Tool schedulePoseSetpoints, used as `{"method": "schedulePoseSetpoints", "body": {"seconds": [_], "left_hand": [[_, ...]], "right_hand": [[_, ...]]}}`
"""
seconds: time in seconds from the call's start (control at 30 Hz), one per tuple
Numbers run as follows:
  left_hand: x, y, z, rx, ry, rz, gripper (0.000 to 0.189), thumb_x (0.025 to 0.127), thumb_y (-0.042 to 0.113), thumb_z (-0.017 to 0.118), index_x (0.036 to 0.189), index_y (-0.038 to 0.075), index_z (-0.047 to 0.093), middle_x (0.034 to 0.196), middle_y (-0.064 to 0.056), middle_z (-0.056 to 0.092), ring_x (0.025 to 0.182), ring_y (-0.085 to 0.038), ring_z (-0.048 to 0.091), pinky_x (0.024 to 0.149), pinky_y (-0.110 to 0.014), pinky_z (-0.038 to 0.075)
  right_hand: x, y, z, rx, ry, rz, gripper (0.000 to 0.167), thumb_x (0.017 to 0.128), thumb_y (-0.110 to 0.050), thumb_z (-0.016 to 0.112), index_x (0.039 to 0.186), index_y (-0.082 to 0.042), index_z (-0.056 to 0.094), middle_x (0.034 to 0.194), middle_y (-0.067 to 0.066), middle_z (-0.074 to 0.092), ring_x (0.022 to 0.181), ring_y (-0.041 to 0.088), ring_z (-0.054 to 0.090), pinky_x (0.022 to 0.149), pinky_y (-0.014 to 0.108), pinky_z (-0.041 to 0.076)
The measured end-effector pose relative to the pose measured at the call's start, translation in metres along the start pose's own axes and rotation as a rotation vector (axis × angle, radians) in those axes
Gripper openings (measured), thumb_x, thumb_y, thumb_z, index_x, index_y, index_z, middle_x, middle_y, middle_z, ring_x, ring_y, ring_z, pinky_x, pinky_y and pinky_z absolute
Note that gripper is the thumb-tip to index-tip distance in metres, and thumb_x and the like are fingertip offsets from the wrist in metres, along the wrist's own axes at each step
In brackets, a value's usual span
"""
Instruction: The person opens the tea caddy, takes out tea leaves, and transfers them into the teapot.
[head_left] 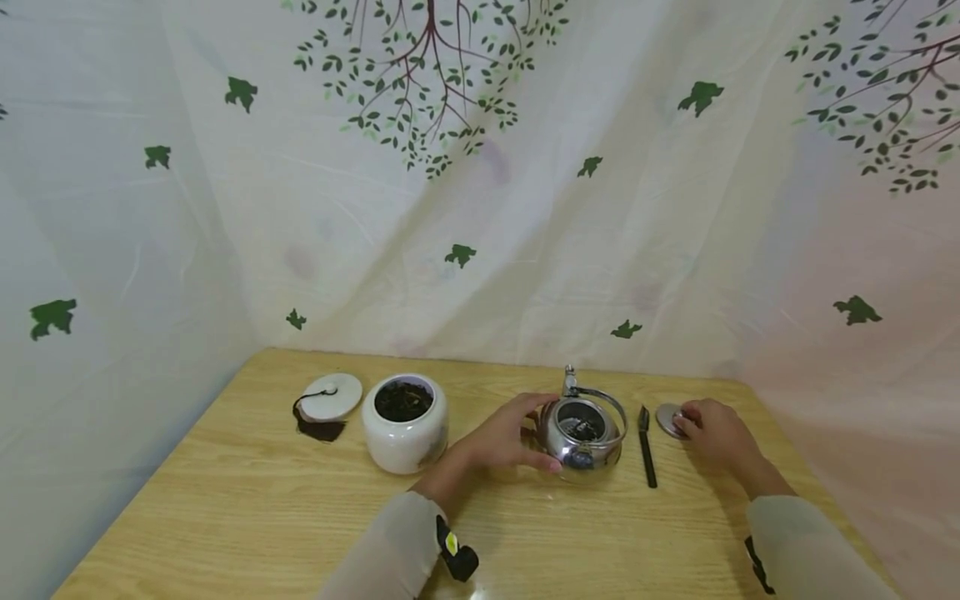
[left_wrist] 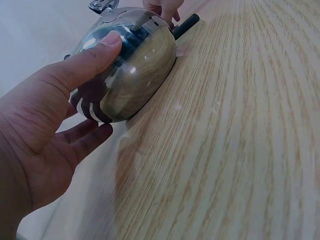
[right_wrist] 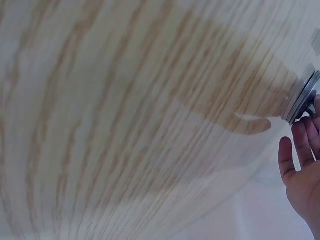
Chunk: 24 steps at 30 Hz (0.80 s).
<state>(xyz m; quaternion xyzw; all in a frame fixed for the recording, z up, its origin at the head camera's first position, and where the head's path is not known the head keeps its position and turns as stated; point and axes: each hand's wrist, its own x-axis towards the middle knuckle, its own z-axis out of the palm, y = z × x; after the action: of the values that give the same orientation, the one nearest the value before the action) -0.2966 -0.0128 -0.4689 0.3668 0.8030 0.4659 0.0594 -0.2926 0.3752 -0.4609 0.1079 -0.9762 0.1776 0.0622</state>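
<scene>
A shiny metal teapot (head_left: 582, 433) stands uncovered on the table, dark tea leaves visible inside, its arched handle raised. My left hand (head_left: 510, 435) holds the pot's left side, with the thumb (left_wrist: 102, 50) on the near wall and the fingers spread round the other side. Off to the right, my right hand (head_left: 716, 433) pinches the knob of the round metal lid (head_left: 667, 419), which is at the table surface. In the right wrist view the lid (right_wrist: 301, 100) shows only partly at the edge, with the fingers at its knob.
Left of the pot stands a white ceramic jar (head_left: 405, 437) full of dark tea leaves. Its white lid (head_left: 333, 398) with a dark tassel lies beyond. A slim black-handled tool (head_left: 648, 450) lies between pot and metal lid. Printed cloth (head_left: 465, 308) hangs behind the table.
</scene>
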Motion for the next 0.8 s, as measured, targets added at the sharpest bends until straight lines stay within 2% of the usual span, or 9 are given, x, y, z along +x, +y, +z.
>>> {"method": "schedulePoseSetpoints", "body": {"seconds": [0.13, 0.37, 0.6, 0.8], "left_hand": [[0.000, 0.000, 0.001, -0.008, 0.012, -0.003, 0.102, 0.070, 0.024, 0.098, 0.155, 0.018, 0.044, 0.143, -0.004, 0.051, 0.121, -0.018, 0.054, 0.095, -0.023, 0.052], [0.001, -0.005, 0.001, -0.015, 0.008, -0.021, 0.103, 0.069, 0.028, 0.098, 0.156, 0.022, 0.043, 0.145, -0.001, 0.050, 0.121, -0.017, 0.054, 0.094, -0.022, 0.053], [0.002, -0.007, 0.001, -0.057, 0.011, -0.018, 0.101, 0.068, 0.024, 0.099, 0.154, 0.022, 0.046, 0.142, -0.001, 0.051, 0.115, -0.015, 0.056, 0.091, -0.024, 0.055], [0.001, -0.004, 0.000, -0.079, 0.011, -0.021, 0.100, 0.068, 0.020, 0.098, 0.154, 0.022, 0.046, 0.141, -0.001, 0.051, 0.113, -0.014, 0.056, 0.090, -0.024, 0.056]], "right_hand": [[-0.001, 0.005, -0.004, -0.017, 0.009, -0.012, 0.017, 0.100, -0.011, 0.065, 0.103, 0.005, 0.071, 0.090, 0.012, 0.068, 0.077, 0.022, 0.059, 0.065, 0.044, 0.051], [0.004, 0.012, -0.016, -0.044, 0.051, -0.053, 0.015, 0.099, -0.012, 0.067, 0.089, -0.001, 0.070, 0.078, 0.005, 0.063, 0.071, 0.020, 0.053, 0.062, 0.039, 0.045], [0.006, 0.008, -0.033, -0.017, 0.093, -0.106, 0.016, 0.098, -0.009, 0.068, 0.093, 0.006, 0.071, 0.082, 0.010, 0.069, 0.075, 0.026, 0.063, 0.063, 0.042, 0.051], [0.010, -0.001, -0.047, -0.079, 0.093, -0.170, 0.014, 0.098, -0.009, 0.068, 0.085, -0.004, 0.068, 0.077, 0.002, 0.065, 0.073, 0.021, 0.061, 0.062, 0.040, 0.050]]}}
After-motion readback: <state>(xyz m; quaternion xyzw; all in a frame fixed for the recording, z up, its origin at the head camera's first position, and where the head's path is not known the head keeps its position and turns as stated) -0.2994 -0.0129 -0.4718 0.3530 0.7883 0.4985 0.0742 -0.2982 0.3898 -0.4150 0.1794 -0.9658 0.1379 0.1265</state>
